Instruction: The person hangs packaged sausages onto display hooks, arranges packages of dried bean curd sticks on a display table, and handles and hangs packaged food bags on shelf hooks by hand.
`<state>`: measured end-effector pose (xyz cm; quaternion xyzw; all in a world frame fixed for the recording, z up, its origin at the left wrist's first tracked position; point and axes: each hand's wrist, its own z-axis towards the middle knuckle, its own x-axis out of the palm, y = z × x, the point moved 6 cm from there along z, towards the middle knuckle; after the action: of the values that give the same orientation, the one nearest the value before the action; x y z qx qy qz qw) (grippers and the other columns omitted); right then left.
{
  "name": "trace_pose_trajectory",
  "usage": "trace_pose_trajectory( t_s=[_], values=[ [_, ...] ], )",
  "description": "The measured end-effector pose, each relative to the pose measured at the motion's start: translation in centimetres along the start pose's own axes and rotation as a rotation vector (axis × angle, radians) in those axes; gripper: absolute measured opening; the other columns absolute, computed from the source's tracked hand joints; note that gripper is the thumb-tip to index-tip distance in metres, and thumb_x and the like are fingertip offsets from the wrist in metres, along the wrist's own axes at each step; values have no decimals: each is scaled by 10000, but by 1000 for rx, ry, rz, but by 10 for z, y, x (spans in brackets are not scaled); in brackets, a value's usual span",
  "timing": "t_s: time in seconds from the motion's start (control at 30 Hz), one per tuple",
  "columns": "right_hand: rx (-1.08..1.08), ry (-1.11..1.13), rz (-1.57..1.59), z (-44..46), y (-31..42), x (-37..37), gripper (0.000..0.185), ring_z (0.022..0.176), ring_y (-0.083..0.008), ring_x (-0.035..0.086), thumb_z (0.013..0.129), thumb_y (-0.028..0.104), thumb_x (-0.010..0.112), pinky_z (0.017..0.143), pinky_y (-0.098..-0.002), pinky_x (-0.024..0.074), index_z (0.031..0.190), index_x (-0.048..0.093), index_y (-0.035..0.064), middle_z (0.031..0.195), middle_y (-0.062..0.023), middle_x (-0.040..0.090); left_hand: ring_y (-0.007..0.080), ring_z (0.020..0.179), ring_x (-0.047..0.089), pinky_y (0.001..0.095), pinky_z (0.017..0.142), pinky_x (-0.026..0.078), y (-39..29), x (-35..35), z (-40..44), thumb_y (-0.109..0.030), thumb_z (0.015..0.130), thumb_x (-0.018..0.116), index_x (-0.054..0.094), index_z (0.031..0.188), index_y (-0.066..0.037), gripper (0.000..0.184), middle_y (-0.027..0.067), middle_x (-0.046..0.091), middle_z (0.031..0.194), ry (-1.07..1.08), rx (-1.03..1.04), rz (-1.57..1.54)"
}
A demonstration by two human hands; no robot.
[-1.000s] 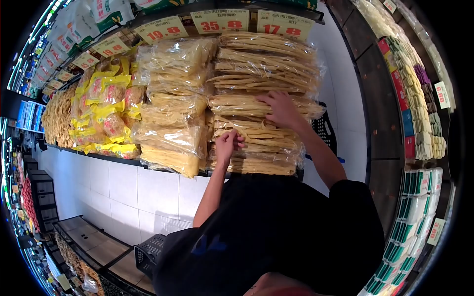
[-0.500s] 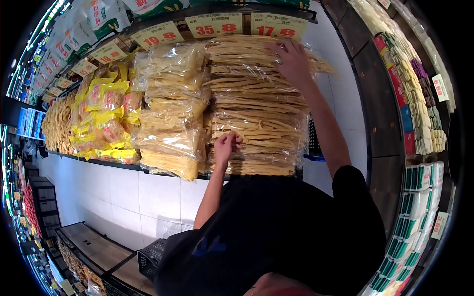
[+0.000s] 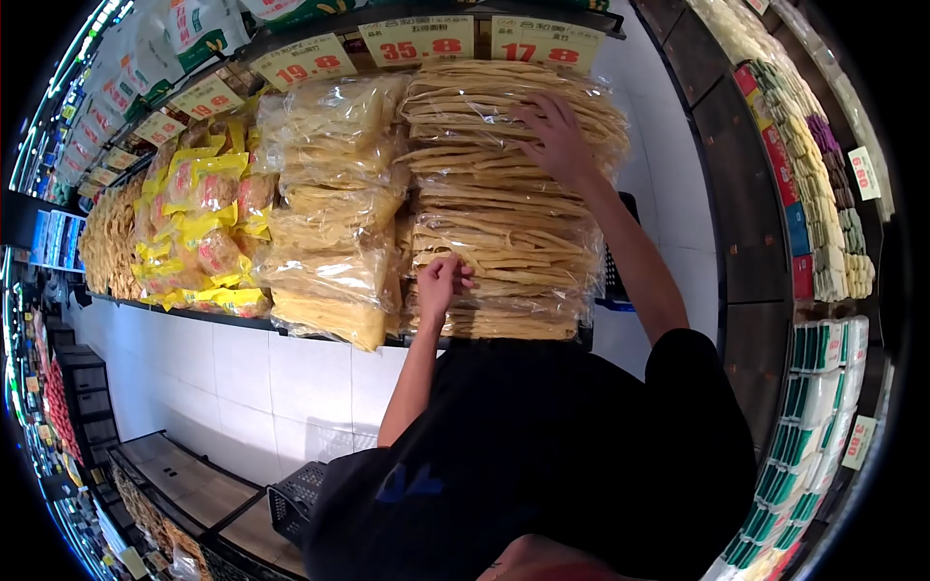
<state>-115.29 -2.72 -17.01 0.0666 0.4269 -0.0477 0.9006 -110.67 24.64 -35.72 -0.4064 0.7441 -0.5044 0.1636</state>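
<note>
Clear bags of long, pale-yellow dried bean curd sticks [image 3: 504, 257] lie stacked in rows in front of me. My right hand [image 3: 555, 140] rests with spread fingers on the right part of the farthest bag [image 3: 465, 92], under the 17.8 price sign. It does not grip the bag. My left hand [image 3: 442, 287] is over the nearer bags, close to their left ends. Its fingers are loosely curled and a little apart, with nothing visible in them. Whether it touches the plastic, I cannot tell.
Left of these stand bags of paler dried sticks [image 3: 334, 218] and yellow-trimmed packets [image 3: 208, 218]. Price signs [image 3: 417, 44] line the back edge. A black basket [image 3: 295, 504] is on the floor behind me at left. Stocked shelves [image 3: 819, 213] run along the right.
My right hand has shifted slightly left and nearer to me. The farthest bag's right end, blurred and jutting right before, now lies still and flatter. My left hand has hardly moved.
</note>
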Motion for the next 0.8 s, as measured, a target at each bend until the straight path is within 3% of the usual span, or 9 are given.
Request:
trace_pose_trajectory(
  t_s=[0.13, 0.2, 0.33, 0.4, 0.43, 0.5, 0.63, 0.8],
  values=[
    [52, 87, -58, -5, 33, -24, 438, 1216, -311, 433, 817, 198, 662, 1063, -445, 332, 1244, 594, 128, 1242, -106, 525, 130, 626, 662, 228, 526, 456, -1, 0, -1, -312, 967, 551, 626, 913, -25, 301, 73, 701, 808, 7, 0, -30],
    [78, 118, 95, -17, 36, -22, 407, 1347, -287, 344, 868, 210, 642, 1136, -435, 279, 1269, 578, 175, 1406, -71, 440, 132, 645, 666, 228, 545, 461, -3, 1, -3, -314, 971, 542, 626, 936, -25, 303, 71, 701, 832, 15, -5, -24],
    [192, 277, 450, -48, 57, -8, 418, 1341, -286, 359, 855, 229, 663, 1130, -446, 281, 1259, 587, 158, 1407, -80, 445, 130, 675, 669, 233, 571, 475, -3, 2, -5, -293, 980, 523, 627, 970, -20, 292, 74, 703, 860, 44, 1, 8],
    [368, 743, 693, -76, 85, 14, 526, 1297, -357, 386, 808, 260, 698, 1081, -481, 312, 1296, 559, 124, 1340, -153, 491, 128, 684, 666, 237, 579, 483, -1, 1, -6, -269, 982, 518, 630, 978, -18, 275, 80, 704, 866, 72, 27, 15],
    [367, 749, 697, -89, 94, 19, 526, 1297, -357, 386, 808, 260, 698, 1081, -481, 312, 1296, 559, 124, 1340, -153, 491, 128, 684, 666, 237, 579, 483, 1, -2, -7, -269, 982, 518, 630, 978, -18, 275, 80, 704, 866, 67, 22, 13],
    [206, 806, 270, -122, 106, 43, 634, 1336, -368, 338, 780, 308, 742, 1098, -496, 289, 1355, 506, 181, 1411, -160, 420, 133, 696, 665, 242, 587, 487, 4, -2, -9, -249, 981, 520, 631, 975, -20, 254, 80, 701, 868, 128, 24, -7],
    [168, 689, 188, -138, 107, 57, 739, 1298, -383, 365, 729, 312, 773, 1077, -503, 301, 1395, 461, 237, 1401, -170, 414, 129, 719, 657, 240, 591, 485, 16, -7, -15, -231, 977, 532, 638, 965, -16, 239, 77, 696, 848, 182, -4, -35],
    [216, 622, 331, -136, 100, 44, 611, 1152, -290, 487, 691, 235, 761, 987, -437, 380, 1275, 584, 212, 1257, -107, 531, 131, 751, 658, 241, 626, 495, 24, -12, -24, -213, 974, 538, 636, 965, -17, 219, 74, 693, 840, 284, -12, -19]
  ],
)
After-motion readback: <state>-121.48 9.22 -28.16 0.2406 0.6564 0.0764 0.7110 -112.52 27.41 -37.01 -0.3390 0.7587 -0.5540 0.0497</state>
